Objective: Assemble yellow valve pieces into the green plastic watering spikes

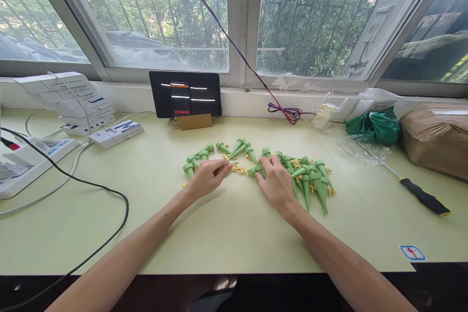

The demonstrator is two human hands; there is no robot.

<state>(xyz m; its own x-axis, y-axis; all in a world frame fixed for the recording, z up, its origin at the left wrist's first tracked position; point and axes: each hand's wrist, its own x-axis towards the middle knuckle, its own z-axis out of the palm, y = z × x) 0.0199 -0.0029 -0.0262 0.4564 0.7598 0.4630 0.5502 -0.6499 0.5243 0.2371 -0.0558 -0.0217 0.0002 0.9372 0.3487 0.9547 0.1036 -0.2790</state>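
My left hand [209,178] is closed, fingers and thumb pressed together, just left of the small yellow plastic pieces [239,169]. Whatever may be in its pinch is hidden. My right hand [276,183] has its thumb and fingers around a green watering spike [257,170], a cone with a ridged cap, still low over the table. More green spikes [321,190] lie bunched to the right, with yellow pieces among them. Several others, such as one spike [239,145], lie in a loose arc behind and to the left of my hands.
A black tablet [157,95] leans on a cardboard stand at the back. White boxes [78,100], a power strip [40,168] and cables lie left. Right are a screwdriver [424,196], a green plastic bag [375,126] and a brown parcel [438,141]. Coiled wire [288,113] lies near the window.
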